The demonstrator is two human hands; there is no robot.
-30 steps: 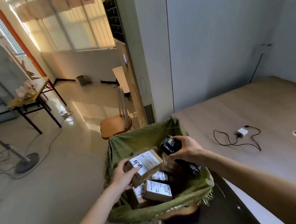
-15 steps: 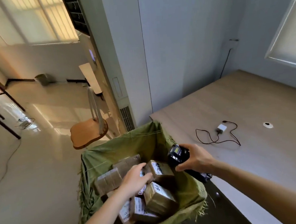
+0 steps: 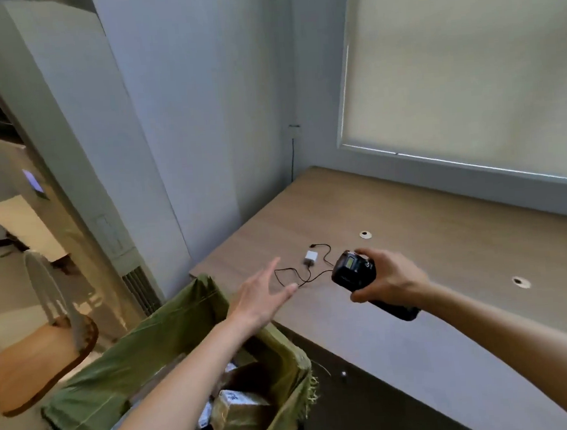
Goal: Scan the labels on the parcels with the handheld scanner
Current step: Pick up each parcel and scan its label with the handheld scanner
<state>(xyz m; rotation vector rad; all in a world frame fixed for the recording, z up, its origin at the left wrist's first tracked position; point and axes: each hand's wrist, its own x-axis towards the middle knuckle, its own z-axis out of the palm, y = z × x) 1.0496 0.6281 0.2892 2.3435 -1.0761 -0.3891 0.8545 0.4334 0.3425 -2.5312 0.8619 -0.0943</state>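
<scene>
Left hand (image 3: 259, 298) spread above table (image 3: 444, 237) edge

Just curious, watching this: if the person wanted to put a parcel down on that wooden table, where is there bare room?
The table is bare along the window wall and right of the two grommet holes. It is crowded near the charger and its cable, between the left hand and the scanner.

Person, head-camera view: two bare forearms are seen, left forearm (image 3: 173, 387) and right forearm (image 3: 505, 330). No sleeves are worn within view. Bare left hand (image 3: 259, 298) and bare right hand (image 3: 389, 283) are ungloved.
</scene>
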